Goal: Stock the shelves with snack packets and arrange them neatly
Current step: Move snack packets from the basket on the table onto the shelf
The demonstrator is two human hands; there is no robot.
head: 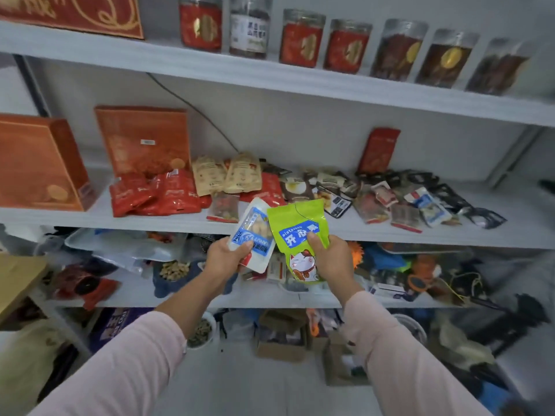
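The left hand (229, 256) grips a white-and-blue packet (253, 232), fingers curled round its lower part and the thumb on its face. The right hand (330, 259) holds a green packet (295, 223) with a cat printed on it, thumb pressed on the blue label. Both packets are upright and side by side, the green one's edge overlapping the white one. They are held just in front of the middle shelf (450, 235) at its centre, not resting on it. Both sleeves are pink.

On the middle shelf, red packets (156, 193) lie heaped left of centre, with two tan packets (225, 175) standing just behind the centre. A loose spread of dark packets (405, 190) covers its right half. A red pouch (380, 150) stands upright at the back of that half. Two orange boxes (144, 139) stand at its left end. Above the middle shelf runs a row of jars (301, 37); below it sits mixed clutter (420, 271).
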